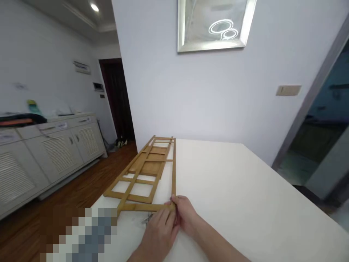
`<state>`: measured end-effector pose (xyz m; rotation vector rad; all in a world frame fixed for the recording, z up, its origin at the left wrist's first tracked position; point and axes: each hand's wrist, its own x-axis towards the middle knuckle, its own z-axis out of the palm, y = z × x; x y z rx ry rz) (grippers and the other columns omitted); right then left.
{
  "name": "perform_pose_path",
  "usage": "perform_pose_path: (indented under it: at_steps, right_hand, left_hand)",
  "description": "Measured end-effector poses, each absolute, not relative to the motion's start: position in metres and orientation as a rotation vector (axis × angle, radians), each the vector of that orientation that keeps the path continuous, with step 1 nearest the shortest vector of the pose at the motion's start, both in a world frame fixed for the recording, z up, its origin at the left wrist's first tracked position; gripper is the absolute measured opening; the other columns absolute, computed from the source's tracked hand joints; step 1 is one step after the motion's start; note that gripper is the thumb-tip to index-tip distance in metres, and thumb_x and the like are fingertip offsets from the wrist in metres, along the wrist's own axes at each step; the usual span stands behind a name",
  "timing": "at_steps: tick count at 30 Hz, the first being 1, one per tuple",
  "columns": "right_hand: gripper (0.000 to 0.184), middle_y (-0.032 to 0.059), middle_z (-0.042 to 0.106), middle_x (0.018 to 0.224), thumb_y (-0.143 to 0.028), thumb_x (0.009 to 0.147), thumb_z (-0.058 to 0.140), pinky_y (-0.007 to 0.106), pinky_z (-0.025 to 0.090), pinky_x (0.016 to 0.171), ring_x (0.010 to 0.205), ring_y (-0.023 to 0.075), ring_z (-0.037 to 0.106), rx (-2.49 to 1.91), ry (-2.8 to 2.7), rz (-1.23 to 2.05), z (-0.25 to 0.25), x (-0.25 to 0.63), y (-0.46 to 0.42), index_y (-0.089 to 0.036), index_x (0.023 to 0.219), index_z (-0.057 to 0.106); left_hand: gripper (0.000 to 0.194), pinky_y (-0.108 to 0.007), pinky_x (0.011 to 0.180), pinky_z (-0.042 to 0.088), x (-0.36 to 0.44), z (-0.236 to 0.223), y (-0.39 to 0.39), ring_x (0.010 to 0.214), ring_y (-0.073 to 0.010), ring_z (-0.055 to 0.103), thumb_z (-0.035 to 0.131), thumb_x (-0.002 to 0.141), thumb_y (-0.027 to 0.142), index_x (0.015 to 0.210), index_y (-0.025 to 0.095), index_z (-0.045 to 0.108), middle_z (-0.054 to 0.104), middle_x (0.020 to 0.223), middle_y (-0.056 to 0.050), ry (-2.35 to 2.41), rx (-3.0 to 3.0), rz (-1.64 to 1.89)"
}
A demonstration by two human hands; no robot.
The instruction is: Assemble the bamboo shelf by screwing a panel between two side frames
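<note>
A long wooden frame (173, 174) of slats and crossbars lies flat along the left part of the white table (212, 171). At its near right corner, both my hands come together. My right hand (187, 213) is closed around the corner from the right, thumb on the upright slat. Beside it, my left hand (160, 227) has its fingers bent and closed at the end of the near crossbar (141, 207); whatever lies between its fingertips is hidden. Small metal pieces (147, 219), too small to name, lie on the table by my left hand.
Solid wooden panels (148, 163) sit among the frame's slats. A wall (218, 98) with a framed picture (211, 47) rises behind the table. White cabinets (60, 153) stand to the left across the wooden floor. A blurred-out patch (92, 233) covers the table's near left edge.
</note>
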<state>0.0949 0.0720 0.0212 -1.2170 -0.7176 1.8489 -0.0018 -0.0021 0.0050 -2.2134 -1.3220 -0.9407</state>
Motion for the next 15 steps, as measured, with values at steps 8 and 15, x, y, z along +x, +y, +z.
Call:
perform_pose_path:
  at_steps: [8,15]
  right_hand:
    - [0.025,0.0,0.064,0.063,-0.037,0.092,0.051,0.022,0.042,0.045,0.044,0.0108,0.054,-1.168,-0.769,1.575,0.028,0.094,0.078,-0.021,0.074,0.049]
    - [0.037,0.0041,0.067,0.072,-0.053,0.077,0.068,0.023,0.049,0.049,0.058,0.0128,0.06,-1.019,-0.715,1.522,0.051,0.137,0.068,-0.018,0.076,0.056]
  left_hand:
    - [0.022,-0.034,0.074,0.053,-0.011,0.031,-0.005,0.082,-0.0217,0.066,0.049,0.094,0.034,0.105,0.018,0.06,0.069,0.09,-0.008,-1.221,-2.168,-1.144]
    - [0.019,-0.031,0.078,0.051,-0.022,0.045,-0.006,0.081,-0.0189,0.065,0.055,0.092,0.024,0.109,0.018,0.061,0.069,0.085,-0.007,-1.021,-2.021,-1.24]
